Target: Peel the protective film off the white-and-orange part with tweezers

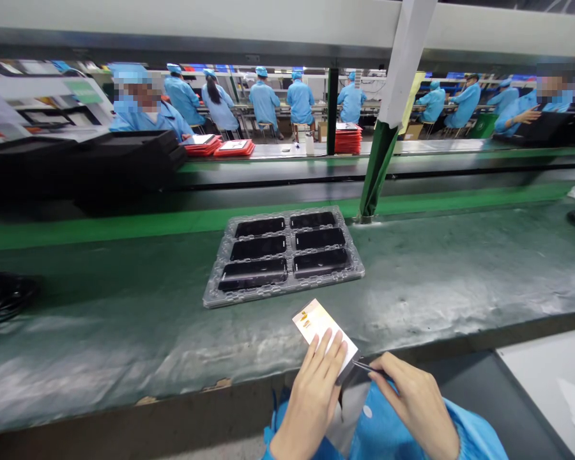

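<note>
My left hand [314, 390] holds a phone [322, 332] with a white film and an orange mark on its face, fingers laid across its near end. My right hand [412, 399] is closed in a pinch on thin metal tweezers [367, 367], whose tip touches the phone's near right corner. Both hands are at the front edge of the green conveyor belt [124, 332]. Beyond them on the belt lies a clear plastic tray [282, 255] with several dark phones in its pockets.
Stacked black trays [100, 163] stand at the back left. A green-and-white post [388, 128] rises behind the tray. A grey mat [546, 377] lies at the right. Red tray stacks [347, 137] and several people in blue coats are at far benches. Dark cables [0, 297] lie at far left.
</note>
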`<state>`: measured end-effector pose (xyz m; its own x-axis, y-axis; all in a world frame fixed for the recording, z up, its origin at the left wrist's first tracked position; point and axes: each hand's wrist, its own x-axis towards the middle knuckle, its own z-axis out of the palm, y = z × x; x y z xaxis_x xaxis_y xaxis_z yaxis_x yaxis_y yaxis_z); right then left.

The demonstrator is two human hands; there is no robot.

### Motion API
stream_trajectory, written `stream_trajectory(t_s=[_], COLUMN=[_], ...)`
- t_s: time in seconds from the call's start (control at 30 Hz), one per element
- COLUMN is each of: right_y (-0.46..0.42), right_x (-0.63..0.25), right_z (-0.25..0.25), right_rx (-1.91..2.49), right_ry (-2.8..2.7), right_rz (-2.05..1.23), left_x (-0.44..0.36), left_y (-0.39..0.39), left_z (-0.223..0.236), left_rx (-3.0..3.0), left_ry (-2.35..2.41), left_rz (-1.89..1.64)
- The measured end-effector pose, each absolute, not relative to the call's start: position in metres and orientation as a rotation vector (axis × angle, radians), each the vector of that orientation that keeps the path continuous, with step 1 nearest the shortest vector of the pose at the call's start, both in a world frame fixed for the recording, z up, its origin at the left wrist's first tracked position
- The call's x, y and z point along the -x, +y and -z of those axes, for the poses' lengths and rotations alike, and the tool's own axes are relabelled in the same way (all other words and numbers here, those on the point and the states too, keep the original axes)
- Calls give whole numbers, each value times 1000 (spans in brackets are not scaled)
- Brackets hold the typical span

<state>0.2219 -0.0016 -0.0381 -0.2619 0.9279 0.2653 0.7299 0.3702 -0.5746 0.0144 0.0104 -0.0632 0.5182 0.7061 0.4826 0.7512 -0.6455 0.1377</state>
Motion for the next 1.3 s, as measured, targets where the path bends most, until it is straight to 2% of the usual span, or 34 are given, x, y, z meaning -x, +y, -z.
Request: stream_trajectory(t_s=[0.13,0.33,0.47,0.6,0.73,0.83,1.3], right_y=[-3,-11,-16,-15,-13,-11,-5], right_x=[-226,-225,-228,-236,-233,-228,-222], right_z=[39,37,39,44,48,47,49], right_rx=[1470,1428,1355,1400,1401,1346,1341], right_ry=[-1952,-1816,-1749,-1828,-1926,-1958,-2018], right_rz=[-748,-1187,-1298,-1048,-657,-493,-207], left_x=[-14,-19,-16,-5,1,-1,-11], left_y=[9,8,9,12,19,22,25], left_z=[56,41,36,38,42,45,52], left_rx=[2715,2640,2679,2698,2710,2728,2738], left_ry=[-1244,-1038,-1024,-1130,-1080,-1038,-1035], left_rz=[770,1047,1087,1047,900,818,844])
